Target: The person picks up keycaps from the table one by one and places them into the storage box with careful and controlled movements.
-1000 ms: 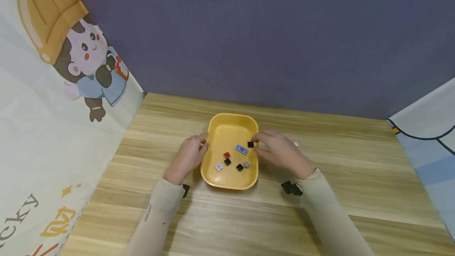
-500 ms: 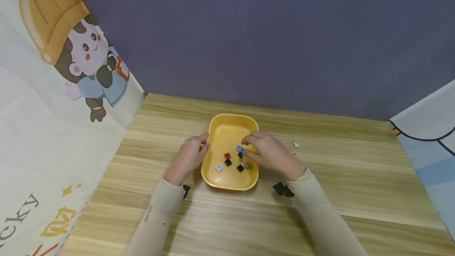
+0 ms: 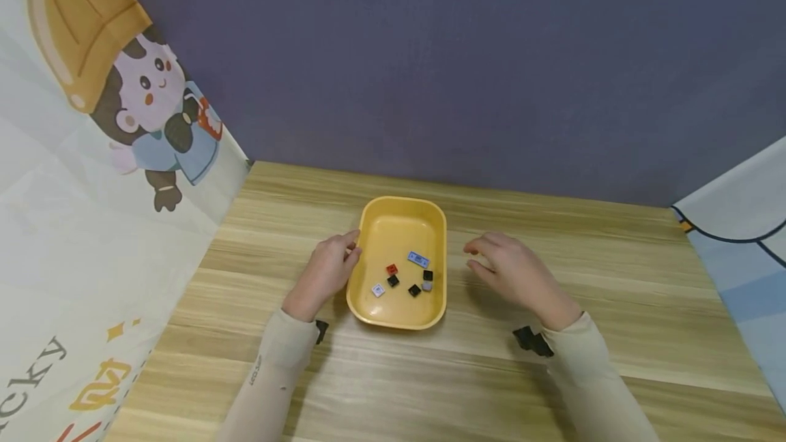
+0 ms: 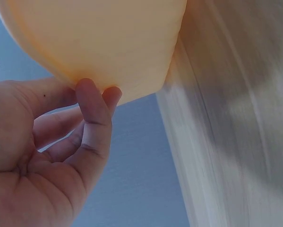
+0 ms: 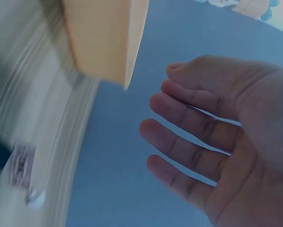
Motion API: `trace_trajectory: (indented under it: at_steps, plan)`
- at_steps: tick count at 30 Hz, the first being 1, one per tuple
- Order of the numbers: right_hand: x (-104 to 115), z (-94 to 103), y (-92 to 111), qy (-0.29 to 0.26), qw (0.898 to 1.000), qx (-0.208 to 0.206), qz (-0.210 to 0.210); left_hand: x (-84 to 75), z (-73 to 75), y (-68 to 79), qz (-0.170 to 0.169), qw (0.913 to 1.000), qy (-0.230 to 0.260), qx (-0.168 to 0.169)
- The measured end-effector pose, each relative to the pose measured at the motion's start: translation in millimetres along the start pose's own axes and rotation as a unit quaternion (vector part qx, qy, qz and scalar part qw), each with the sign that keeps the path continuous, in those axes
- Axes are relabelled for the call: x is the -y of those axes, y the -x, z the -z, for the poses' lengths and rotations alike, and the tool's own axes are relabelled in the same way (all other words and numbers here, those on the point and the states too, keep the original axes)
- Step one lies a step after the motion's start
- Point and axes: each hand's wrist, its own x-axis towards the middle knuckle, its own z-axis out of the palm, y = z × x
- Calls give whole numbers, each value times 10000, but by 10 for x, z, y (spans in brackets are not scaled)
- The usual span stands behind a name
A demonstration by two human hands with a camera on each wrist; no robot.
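Note:
A yellow tray (image 3: pixel 402 309) sits on the table with small building-brick pieces inside: a long blue tile (image 3: pixel 418 259), a red piece (image 3: pixel 391 269), a white one (image 3: pixel 377 290), a grey one (image 3: pixel 426 286) and black ones, including a black piece (image 3: pixel 428 275) near the right wall. My left hand (image 3: pixel 327 266) holds the tray's left rim, thumb and bent fingertips against its edge in the left wrist view. Right of the tray, my right hand (image 3: pixel 516 271) is raised over the table with fingers relaxed and spread, holding nothing in the right wrist view.
Two small pieces lie on the table in the right wrist view: a pinkish printed tile (image 5: pixel 22 165) and a white piece (image 5: pixel 35 199). A dark blue wall (image 3: pixel 430 74) stands behind the wooden table (image 3: pixel 638 292), and a printed sheet (image 3: pixel 74 224) hangs at left.
My right hand carried the black piece over the tray, let it go beside the grey one, and moved back right past the rim. My left hand stays at the left rim.

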Motion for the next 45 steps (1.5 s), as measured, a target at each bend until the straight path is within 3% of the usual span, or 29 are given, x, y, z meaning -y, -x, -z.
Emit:
trace_trajectory:
  at_steps: [6,16,24,29,45]
  plan:
    - [-242,7,284,51,9995,78,-298,2,-1,15,51,10000,48,6]
    - [-551,-210,581,224,9982,207,-508,4,-11,1,23,10000,14,-2]
    - [-596,-336,672,65,9917,706,-1071,-2,-8,-2,16,10000,-15,-39]
    - [-604,-422,714,57,9877,781,-1352,-1,-9,-2,-4,10000,-45,-37]
    - [-602,-461,711,130,9901,524,-1298,-1,-5,2,32,10000,-28,-8]
